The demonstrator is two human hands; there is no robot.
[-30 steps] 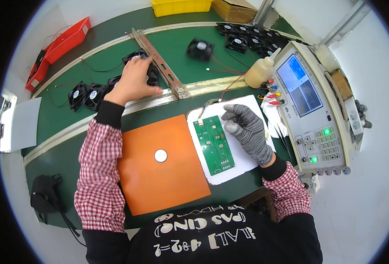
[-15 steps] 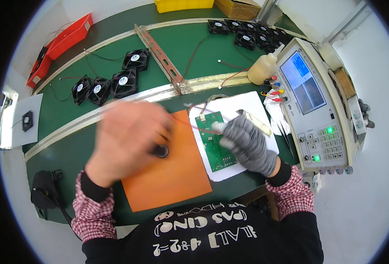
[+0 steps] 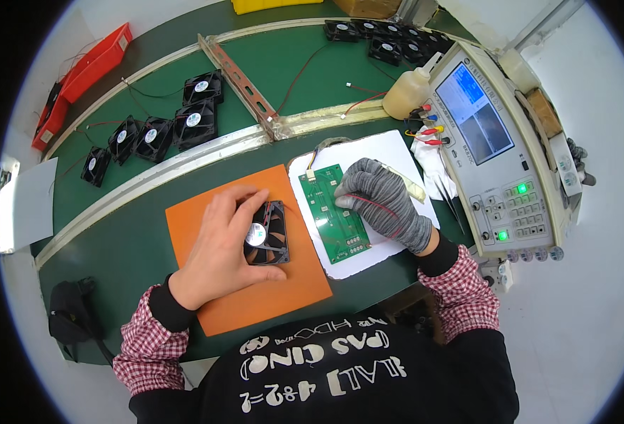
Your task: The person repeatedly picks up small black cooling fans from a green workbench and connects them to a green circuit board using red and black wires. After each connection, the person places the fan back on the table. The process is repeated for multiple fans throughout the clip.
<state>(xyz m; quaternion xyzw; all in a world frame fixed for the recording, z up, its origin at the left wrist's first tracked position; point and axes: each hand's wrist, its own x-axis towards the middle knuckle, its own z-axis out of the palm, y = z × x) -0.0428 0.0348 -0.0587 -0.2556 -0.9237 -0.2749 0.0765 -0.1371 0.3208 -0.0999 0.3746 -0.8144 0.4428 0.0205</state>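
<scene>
My bare left hand (image 3: 220, 247) spans a black square cooling fan (image 3: 277, 244) lying on an orange mat (image 3: 269, 304). Its fingers curl over the far side and the thumb rests along the near side. My right hand (image 3: 386, 201), in a grey knit glove, pinches the fan's thin red wire (image 3: 358, 198) between thumb and fingers. That hand is above a green circuit board (image 3: 326, 219), which lies on a white sheet (image 3: 354, 265). A white connector (image 3: 310, 175) with a cable sits at the board's far left corner. The wire's end is hidden by the glove.
Several fans (image 3: 154, 138) stand in a row at the far left, and more (image 3: 390, 49) at the back right. A test instrument (image 3: 496, 155) with a lit screen stands on the right, beside a squeeze bottle (image 3: 407, 92) and tweezers (image 3: 450, 201). A slotted metal bar (image 3: 238, 78) crosses the table.
My left hand, blurred before, has come down around the fan on the mat. A fan on the left-hand pale sheet is gone from there; another now stands at the row's left end.
</scene>
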